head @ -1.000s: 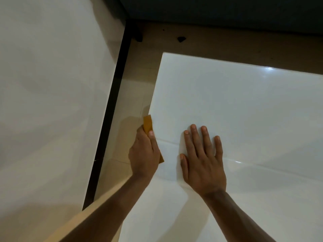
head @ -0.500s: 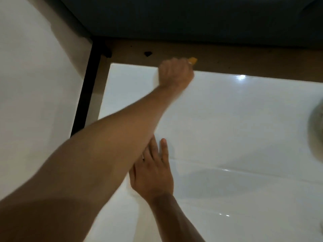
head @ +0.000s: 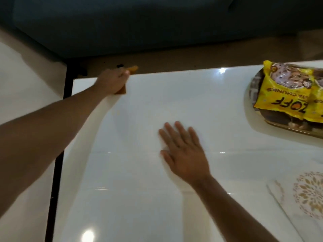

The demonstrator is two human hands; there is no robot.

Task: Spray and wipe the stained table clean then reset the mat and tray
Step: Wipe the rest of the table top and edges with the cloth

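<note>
A: Left edge of frame?
B: Pale glossy floor tile, then a black metal table leg (head: 60, 154) running down the tabletop's left side. Dark blue-grey sofa (head: 139, 23) across the top.

A: Surface?
B: White tabletop (head: 139, 198), glossy, hard, with light glints and a faint seam line across the middle. No stain I can make out.

A: Left hand?
B: Left hand (head: 111, 82) reaches out on a straight arm to the far left corner of the tabletop, upper left of centre. Fingers curled round an orange-brown cloth (head: 132, 69); one end pokes past the far edge, another bit shows under the palm. Blurred, so weave unreadable.

A: Right hand?
B: Right hand (head: 183, 151) at mid-frame, flat, palm down on the tabletop, fingers straight and slightly spread, pointing up-left. Holds nothing.

A: Right side?
B: Tray (head: 286, 127), upper right, oval-looking, brownish rim, cut by the frame edge. On it, yellow crinkly plastic snack packets (head: 283, 91), seen upside down: "ZOFF", partial "CHUNKS".
B: Lower right: mat (head: 297, 198), white, flat, gold leaf-pattern medallion, lying on the tabletop, partly out of frame. Both well apart from the hands.
</note>
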